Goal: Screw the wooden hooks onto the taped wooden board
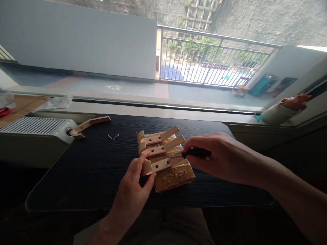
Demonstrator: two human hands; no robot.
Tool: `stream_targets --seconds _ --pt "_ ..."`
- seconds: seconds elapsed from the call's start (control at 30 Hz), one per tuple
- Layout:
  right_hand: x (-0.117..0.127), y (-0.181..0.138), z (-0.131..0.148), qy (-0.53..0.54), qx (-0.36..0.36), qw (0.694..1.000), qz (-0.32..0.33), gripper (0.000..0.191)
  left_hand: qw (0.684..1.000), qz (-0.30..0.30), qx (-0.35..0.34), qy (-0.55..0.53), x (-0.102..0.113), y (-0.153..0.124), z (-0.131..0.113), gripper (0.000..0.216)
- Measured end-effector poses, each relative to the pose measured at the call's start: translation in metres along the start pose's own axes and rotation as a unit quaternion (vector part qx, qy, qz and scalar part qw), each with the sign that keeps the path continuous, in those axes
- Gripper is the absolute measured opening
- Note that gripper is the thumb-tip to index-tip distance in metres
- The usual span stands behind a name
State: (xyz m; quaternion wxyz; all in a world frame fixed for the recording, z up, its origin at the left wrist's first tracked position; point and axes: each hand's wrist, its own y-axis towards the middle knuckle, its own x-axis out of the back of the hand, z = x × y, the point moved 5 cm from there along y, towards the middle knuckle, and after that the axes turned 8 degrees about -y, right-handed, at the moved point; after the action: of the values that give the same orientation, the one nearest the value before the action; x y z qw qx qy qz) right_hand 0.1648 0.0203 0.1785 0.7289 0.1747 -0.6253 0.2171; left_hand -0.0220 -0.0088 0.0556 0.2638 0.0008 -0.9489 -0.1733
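Note:
Three pale wooden hooks lie side by side across a tape-wrapped block point(176, 178) pitted with holes. My left hand point(134, 183) grips the rounded end of the nearest wooden hook point(159, 165) between thumb and fingers. Wrapped round the black handle of a screwdriver point(196, 152), my right hand point(221, 160) is closed. The screwdriver's shaft slants down to a screw point(168, 161) in this hook's upper hole. Dark spots mark the holes of the middle hook point(158, 149) and the far hook point(157, 139).
Another wooden hook point(89, 124) rests at the left edge of the black table point(89, 173). Several small screws point(113, 137) lie near it. A white heater-like box point(38, 131) stands at the left. Beyond the table runs a window sill point(122, 109) with a pot point(278, 110).

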Motion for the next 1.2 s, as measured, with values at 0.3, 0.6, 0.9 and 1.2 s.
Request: stream_targets --seconds 0.3,0.6,0.9,1.2 --pt "-0.005 0.011 0.004 -0.024 0.023 0.999 0.029 0.011 1.000 -0.001 0.002 -0.010 0.003 0.000 0.001 0.050" --pt "-0.007 0.014 0.003 -0.023 0.030 0.999 0.027 0.011 1.000 0.002 0.003 -0.006 0.002 0.001 0.003 0.050" --pt "-0.005 0.019 0.004 -0.039 0.040 0.997 0.044 0.014 0.999 -0.010 -0.020 0.027 0.006 0.001 -0.005 0.050" --pt "0.006 0.036 0.017 -0.131 0.094 0.983 0.086 0.017 0.972 0.023 -0.157 0.174 0.015 0.027 -0.054 0.019"
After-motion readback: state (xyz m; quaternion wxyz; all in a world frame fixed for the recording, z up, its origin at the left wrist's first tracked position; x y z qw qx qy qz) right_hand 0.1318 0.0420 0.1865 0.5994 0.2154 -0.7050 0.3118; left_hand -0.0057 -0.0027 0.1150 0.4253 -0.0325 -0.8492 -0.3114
